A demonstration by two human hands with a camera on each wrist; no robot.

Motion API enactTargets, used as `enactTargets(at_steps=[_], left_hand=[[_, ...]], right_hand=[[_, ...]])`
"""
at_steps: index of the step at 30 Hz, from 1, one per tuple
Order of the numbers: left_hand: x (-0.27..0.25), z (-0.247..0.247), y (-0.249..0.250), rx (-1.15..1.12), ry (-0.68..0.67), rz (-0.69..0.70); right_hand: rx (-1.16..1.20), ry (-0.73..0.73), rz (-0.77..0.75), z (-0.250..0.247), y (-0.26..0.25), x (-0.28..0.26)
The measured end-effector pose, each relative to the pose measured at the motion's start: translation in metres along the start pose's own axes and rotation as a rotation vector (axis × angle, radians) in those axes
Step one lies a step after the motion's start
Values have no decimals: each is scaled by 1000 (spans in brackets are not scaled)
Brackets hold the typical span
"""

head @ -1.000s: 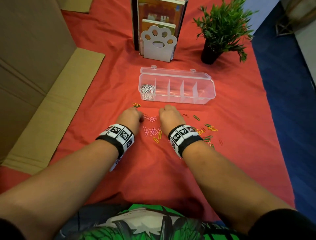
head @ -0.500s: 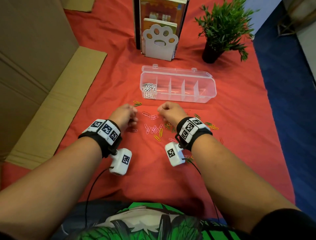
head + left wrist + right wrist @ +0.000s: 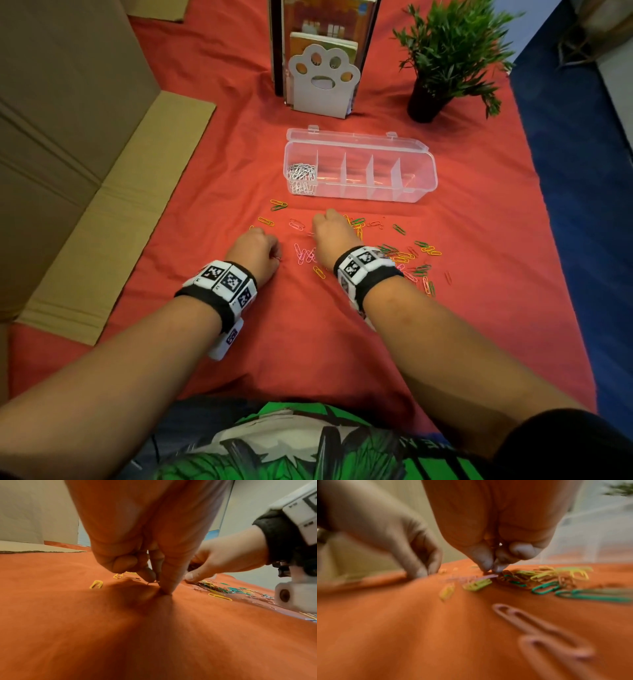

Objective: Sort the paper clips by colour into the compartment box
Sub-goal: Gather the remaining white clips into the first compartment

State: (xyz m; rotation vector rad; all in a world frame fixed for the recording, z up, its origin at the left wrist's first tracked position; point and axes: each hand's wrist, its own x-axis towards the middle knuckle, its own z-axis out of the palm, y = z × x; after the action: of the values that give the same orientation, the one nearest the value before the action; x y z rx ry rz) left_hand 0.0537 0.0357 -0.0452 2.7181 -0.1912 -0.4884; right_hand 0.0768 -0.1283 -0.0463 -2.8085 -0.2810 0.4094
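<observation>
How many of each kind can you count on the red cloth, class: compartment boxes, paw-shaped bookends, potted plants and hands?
compartment box: 1
paw-shaped bookend: 1
potted plant: 1
hands: 2 (left hand, right hand)
Total: 5

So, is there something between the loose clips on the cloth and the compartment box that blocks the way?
Nothing visible does. The loose paper clips lie on the red cloth just in front of the compartment box, whose lid is open. Only bare cloth separates them. Both the left hand and right hand are down among the clips.
</observation>
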Motion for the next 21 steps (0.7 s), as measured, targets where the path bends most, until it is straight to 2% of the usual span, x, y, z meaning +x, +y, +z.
enactTargets(at_steps=[3,6,8,10,12,14,16,19,21], left_hand=[[1,0,0,-4,-15,31],[3,-4,5,-212,-1,-72],[8,-7,10,-428,-60,-193],[11,-10,18,-767,-132,-338],[10,-14,26,-1059,-172,-460],[11,-13,30,-1181,-185,-514],[15,-8,31,-1105,-142,-492],[20,3,28,-578,-15,-248],[16,8,29,-311,35,-149]], right_hand=[[453,22,173,-10,11,-3],[930,56,327,-19,25,-12],[1183,37,405,-22,32,-18],[1496,7,473,-24,33,-24],[1676,-23,528,-26,31,-29],[1580,-40,558,-22,27,-32],[1285,-79,539,-14,23,-32],[800,-140,406,-1,15,-34],[631,-162,342,5,13,-38]])
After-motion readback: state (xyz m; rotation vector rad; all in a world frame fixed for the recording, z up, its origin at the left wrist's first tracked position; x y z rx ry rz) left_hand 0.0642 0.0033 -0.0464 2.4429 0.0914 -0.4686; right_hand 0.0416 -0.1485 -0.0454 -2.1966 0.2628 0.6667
